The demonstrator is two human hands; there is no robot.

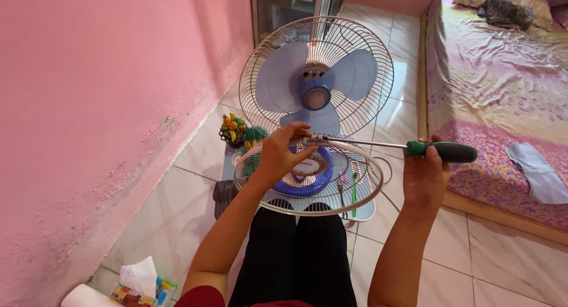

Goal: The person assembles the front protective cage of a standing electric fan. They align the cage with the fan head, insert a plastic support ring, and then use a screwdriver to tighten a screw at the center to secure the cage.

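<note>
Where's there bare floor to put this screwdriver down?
Bare tiles lie right of your right hand, between the knees and the bed. More show beyond the fan, toward the doorway. It is crowded under the loose grille your left hand holds, and by the pink wall with the tissue box.

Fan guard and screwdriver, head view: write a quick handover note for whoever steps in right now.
Left hand: fingers pinch the clip on the rim of the loose front guard, which rests flat over the knees.
Right hand: grips the green-and-black screwdriver, shaft level, tip at that clip.
Fan: stands upright on the tiled floor ahead, blue blades and rear guard in place.
Done: front guard is off the fan.
Left: whether the clip screw is loose or tight cannot be told.
</note>
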